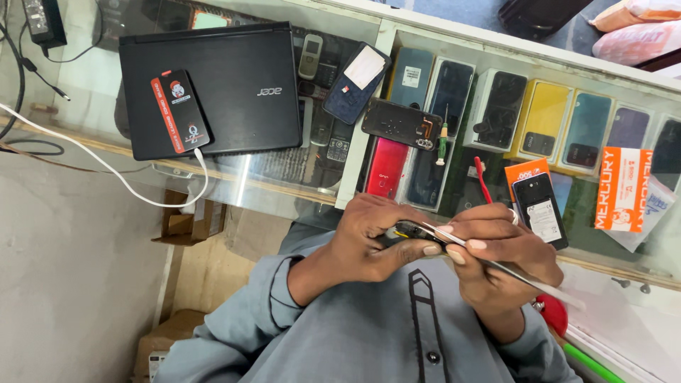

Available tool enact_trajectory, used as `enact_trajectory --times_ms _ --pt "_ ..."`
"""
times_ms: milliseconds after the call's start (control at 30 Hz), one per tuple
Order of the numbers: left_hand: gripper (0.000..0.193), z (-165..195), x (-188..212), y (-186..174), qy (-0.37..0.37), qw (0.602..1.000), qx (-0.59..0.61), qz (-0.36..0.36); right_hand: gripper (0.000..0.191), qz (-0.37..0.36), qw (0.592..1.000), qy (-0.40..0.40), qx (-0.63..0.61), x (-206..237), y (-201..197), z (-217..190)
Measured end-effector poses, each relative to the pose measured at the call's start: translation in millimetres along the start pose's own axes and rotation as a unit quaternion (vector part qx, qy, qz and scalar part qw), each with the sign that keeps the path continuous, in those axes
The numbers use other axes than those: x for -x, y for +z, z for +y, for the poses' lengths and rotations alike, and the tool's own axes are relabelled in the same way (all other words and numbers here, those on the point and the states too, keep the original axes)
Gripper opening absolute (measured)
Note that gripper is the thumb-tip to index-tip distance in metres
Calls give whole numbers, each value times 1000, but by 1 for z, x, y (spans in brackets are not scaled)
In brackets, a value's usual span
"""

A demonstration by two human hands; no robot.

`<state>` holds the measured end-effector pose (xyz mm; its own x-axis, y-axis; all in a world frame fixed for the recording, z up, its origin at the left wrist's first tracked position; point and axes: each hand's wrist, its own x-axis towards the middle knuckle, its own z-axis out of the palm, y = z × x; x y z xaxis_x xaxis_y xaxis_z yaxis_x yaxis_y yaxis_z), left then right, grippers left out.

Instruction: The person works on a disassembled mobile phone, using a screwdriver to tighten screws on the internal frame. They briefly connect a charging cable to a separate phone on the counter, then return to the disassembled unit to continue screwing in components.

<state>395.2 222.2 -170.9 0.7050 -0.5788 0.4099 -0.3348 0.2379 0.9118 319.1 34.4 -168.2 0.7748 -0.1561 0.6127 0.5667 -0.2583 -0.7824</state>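
Note:
My left hand (365,245) grips a small dark phone (410,230) in front of my chest, above the near edge of the glass counter (284,188). My right hand (500,259), with a ring on one finger, pinches a thin silvery flat tool (528,278). The tool's tip rests against the phone's upper edge, between my fingertips. Most of the phone is hidden by my fingers. My grey shirt fills the bottom of the view.
On the counter lie a shut black laptop (241,92) carrying a black-and-red power bank (181,110) with a white cable (106,167), a phone back cover (357,81), a black phone frame (401,124), a green-handled screwdriver (441,145), a black phone (540,209) and an orange packet (624,188).

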Motion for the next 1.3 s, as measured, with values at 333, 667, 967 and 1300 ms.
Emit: enact_trajectory --times_ms 333,667,967,1300 --pt "23 -1 -1 2 -4 1000 12 -4 25 -21 999 -26 27 0 -4 3" --pt "22 -2 1 4 -1 999 40 -8 24 -18 999 -24 33 4 -8 3" --pt "21 -2 2 4 -4 999 49 -15 23 -2 1000 -9 13 5 -6 2" --pt "23 1 -1 10 36 999 -8 -27 24 -35 995 -45 76 -6 -5 -7"
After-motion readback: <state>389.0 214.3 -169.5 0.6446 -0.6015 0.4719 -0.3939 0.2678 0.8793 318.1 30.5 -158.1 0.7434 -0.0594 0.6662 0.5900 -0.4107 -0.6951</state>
